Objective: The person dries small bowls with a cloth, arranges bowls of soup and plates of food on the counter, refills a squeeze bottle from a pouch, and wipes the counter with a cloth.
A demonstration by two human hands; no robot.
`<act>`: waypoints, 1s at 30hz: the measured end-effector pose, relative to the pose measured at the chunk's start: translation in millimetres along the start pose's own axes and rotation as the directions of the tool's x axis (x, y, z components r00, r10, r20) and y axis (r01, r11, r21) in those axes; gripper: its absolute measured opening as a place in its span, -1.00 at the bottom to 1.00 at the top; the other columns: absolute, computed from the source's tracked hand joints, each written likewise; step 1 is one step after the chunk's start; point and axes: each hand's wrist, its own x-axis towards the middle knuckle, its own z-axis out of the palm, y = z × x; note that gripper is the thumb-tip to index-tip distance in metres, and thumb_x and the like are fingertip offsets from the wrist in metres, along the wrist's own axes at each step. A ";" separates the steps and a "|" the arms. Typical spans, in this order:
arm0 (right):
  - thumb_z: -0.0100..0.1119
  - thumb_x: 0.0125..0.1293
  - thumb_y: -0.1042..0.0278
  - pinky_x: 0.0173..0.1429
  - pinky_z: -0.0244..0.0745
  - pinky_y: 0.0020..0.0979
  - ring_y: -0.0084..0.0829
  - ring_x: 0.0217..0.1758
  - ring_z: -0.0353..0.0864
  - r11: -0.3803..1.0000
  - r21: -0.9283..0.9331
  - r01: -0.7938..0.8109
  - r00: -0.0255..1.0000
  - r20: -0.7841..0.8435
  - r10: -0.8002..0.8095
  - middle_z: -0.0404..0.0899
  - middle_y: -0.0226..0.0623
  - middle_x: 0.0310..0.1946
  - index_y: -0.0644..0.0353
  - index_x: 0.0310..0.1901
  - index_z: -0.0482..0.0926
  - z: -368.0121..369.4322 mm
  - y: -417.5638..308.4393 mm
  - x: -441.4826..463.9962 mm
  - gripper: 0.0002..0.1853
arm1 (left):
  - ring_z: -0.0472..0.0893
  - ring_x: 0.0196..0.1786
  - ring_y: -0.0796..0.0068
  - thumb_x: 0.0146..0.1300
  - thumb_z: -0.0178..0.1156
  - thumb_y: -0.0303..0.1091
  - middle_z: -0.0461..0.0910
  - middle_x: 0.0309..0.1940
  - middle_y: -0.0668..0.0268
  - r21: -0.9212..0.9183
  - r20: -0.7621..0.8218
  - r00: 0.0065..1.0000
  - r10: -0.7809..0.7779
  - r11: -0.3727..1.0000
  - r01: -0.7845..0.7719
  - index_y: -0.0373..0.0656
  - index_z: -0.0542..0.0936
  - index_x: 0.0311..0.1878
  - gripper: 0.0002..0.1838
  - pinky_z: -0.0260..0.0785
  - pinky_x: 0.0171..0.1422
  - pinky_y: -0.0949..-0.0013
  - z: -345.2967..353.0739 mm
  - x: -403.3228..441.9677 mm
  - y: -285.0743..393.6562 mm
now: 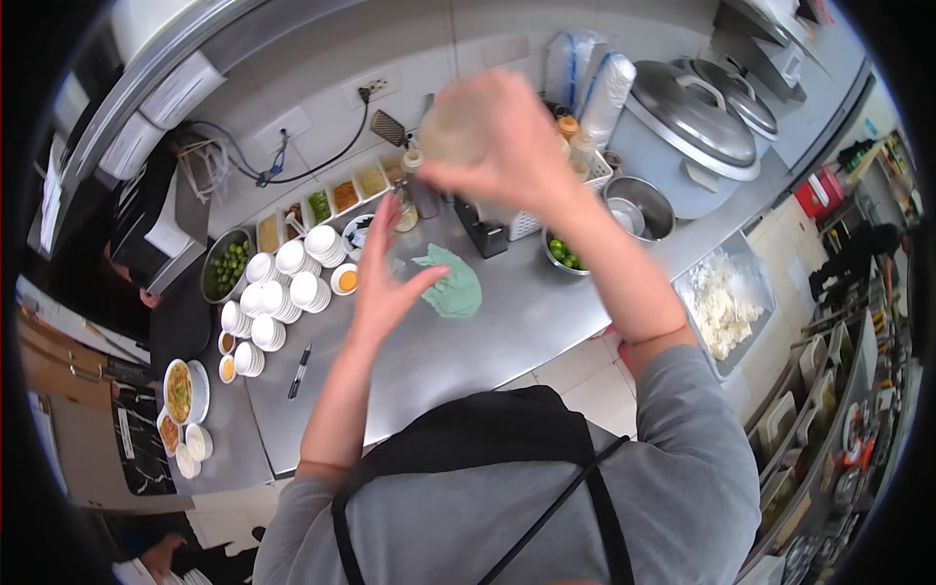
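Observation:
My right hand is raised high over the back of the steel counter, its fingers round a pale, rounded container that is blurred by motion. Lower and to the left, my left hand is held up with thumb and fingers apart and nothing in it. Just right of it a crumpled green cloth lies on the counter. Behind my left hand stand squeeze bottles.
Stacks of white cups, a bowl of green limes and a black pen are at the left. A steel bowl and large lidded pot stand right. A tub of white food is beyond the counter edge.

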 end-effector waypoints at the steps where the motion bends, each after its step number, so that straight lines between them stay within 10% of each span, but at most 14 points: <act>1: 0.35 -0.25 0.05 -0.06 0.31 -0.26 -0.18 -0.18 0.32 0.998 0.059 -0.008 0.999 0.042 0.006 0.34 -0.14 -0.29 0.24 -0.23 0.39 13.2 -22.3 -6.5 -0.42 | 0.34 0.16 0.24 -0.28 0.46 -0.27 0.29 0.15 0.08 -0.032 -0.046 0.996 0.072 0.997 -0.074 -0.20 0.17 0.24 -0.05 0.17 0.21 0.24 2.7 5.0 7.7; 3: 0.35 -0.25 0.00 -0.07 0.32 -0.27 -0.18 -0.17 0.33 0.988 0.147 -0.055 0.991 0.131 0.036 0.34 -0.14 -0.28 0.23 -0.25 0.38 45.4 -56.2 -25.0 -0.41 | 0.39 0.11 0.26 -0.36 0.49 -0.26 0.37 0.06 0.09 0.329 -0.009 0.989 0.148 0.934 -0.136 -0.23 0.18 0.19 -0.03 0.23 0.17 0.27 -4.6 -0.9 1.4; 5: 0.31 -0.22 -0.10 -0.12 0.34 -0.25 -0.17 -0.17 0.35 0.972 0.223 -0.073 0.980 0.198 0.028 0.35 -0.15 -0.30 0.19 -0.25 0.38 60.8 -66.0 -39.0 -0.40 | 0.46 0.02 0.29 -0.37 0.48 -0.25 0.43 -0.03 0.13 0.050 -0.264 0.961 -0.076 0.994 0.093 -0.22 0.22 0.13 -0.08 0.30 0.08 0.29 -11.2 -16.5 0.8; 9: 0.15 -0.10 -0.28 -0.24 0.37 -0.22 -0.17 -0.22 0.41 0.980 0.197 -0.030 0.875 0.479 -0.069 0.38 -0.18 -0.35 0.15 -0.28 0.36 65.1 -90.4 -32.4 -0.39 | 0.51 -0.08 0.33 -0.35 0.42 -0.33 0.48 -0.11 0.17 0.143 -0.221 0.973 -0.070 0.984 0.103 -0.21 0.25 0.08 -0.18 0.36 -0.02 0.31 -46.5 -58.0 -9.8; 15: 0.10 0.04 0.07 -0.64 0.28 -0.28 -0.20 -0.77 0.38 0.911 0.406 0.066 0.913 0.345 -0.220 0.35 -0.29 -0.82 0.09 -0.41 0.41 100.9 -136.7 -33.4 -0.74 | 0.51 -0.11 0.40 -0.34 0.39 -0.28 0.50 -0.18 0.17 0.025 -0.040 0.989 -0.144 0.989 0.145 -0.25 0.31 0.02 -0.25 0.35 -0.01 0.34 -103.9 -92.3 7.1; 22: 0.16 0.00 0.08 -0.44 0.40 -0.33 -0.25 -0.47 0.51 0.605 0.747 0.275 0.637 0.330 -0.696 0.49 -0.22 -0.52 0.15 -0.27 0.46 100.8 -182.2 4.6 -0.66 | 0.37 0.08 0.39 -0.31 0.40 -0.22 0.37 0.01 0.23 -0.196 0.260 0.960 -0.102 0.968 0.156 -0.23 0.28 0.10 -0.19 0.18 0.18 0.33 -165.4 -130.3 15.0; 26: 0.21 -0.01 0.01 -0.11 0.41 -0.31 -0.22 -0.15 0.49 0.713 0.633 0.301 0.673 0.389 -0.629 0.44 -0.15 -0.12 0.17 0.09 0.31 92.6 -189.4 48.0 -0.35 | 0.37 0.09 0.39 -0.30 0.40 -0.22 0.37 0.01 0.23 -0.231 0.136 0.978 -0.161 0.955 0.189 -0.22 0.26 0.11 -0.17 0.18 0.18 0.34 -199.7 -143.3 19.5; 30: 0.10 0.09 -0.08 -0.16 0.42 -0.27 -0.16 -0.23 0.50 0.732 0.632 0.256 0.722 0.378 -0.579 0.47 -0.17 -0.35 0.18 -0.04 0.41 100.7 -212.0 53.7 -0.47 | 0.46 0.03 0.34 -0.29 0.40 -0.19 0.44 -0.05 0.16 0.096 -0.025 0.986 -0.163 0.982 0.164 -0.18 0.26 0.11 -0.19 0.28 0.10 0.31 -221.3 -151.4 23.5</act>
